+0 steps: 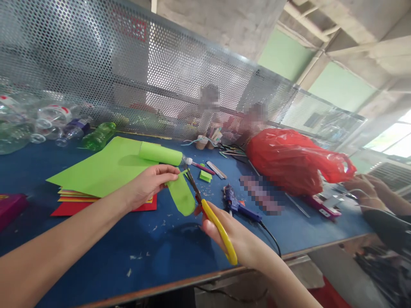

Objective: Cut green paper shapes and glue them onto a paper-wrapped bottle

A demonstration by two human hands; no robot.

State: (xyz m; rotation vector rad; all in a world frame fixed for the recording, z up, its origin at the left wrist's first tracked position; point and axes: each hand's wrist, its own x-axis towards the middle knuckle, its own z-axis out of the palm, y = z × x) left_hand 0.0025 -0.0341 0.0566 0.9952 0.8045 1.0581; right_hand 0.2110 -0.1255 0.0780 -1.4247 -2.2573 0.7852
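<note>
Between the fingers of my left hand [160,177] is pinched a rounded strip of green paper [182,197], held above the table. My right hand [221,226] is closed round the yellow handles of a pair of scissors [221,233]. The scissor blades point away from me and lie against the paper's upper right edge, near my left fingertips. Just behind the blades, a bottle wrapped in green paper [160,153] lies on its side. Under and beside my left hand is a stack of coloured sheets [105,171], green on top and red at the bottom.
A blue glue gun [240,205] with a black cord lies right of my right hand. A red plastic bag [285,158] bulges at the back right. Clear and green bottles [99,136] stand or lie at the left. Another person's hands [366,192] are at the far right.
</note>
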